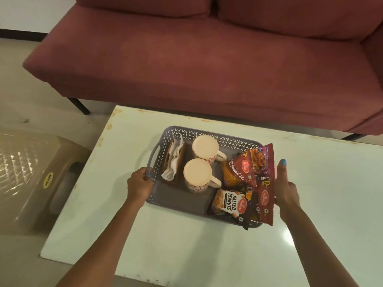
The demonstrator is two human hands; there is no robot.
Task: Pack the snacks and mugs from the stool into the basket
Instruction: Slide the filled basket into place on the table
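A grey perforated basket (pixel 207 134) rests on the white table (pixel 310 193). Inside stand two white mugs upside down, one at the back (pixel 205 146) and one nearer me (pixel 198 175). A brown napkin holder (pixel 175 160) with white tissues sits at the basket's left. Several snack packets fill the right side, among them a salted peanuts pack (pixel 228 205) and a bhujia sev pack (pixel 237 172). My left hand (pixel 139 183) grips the basket's left handle. My right hand (pixel 287 188) presses against the basket's right side, thumb up; the packets hide the handle there.
A maroon sofa (pixel 207 59) stands just behind the table. A beige plastic stool (pixel 27 172) sits on the floor at the left, beside the table's edge. The table has bare surface in front of and to the right of the basket.
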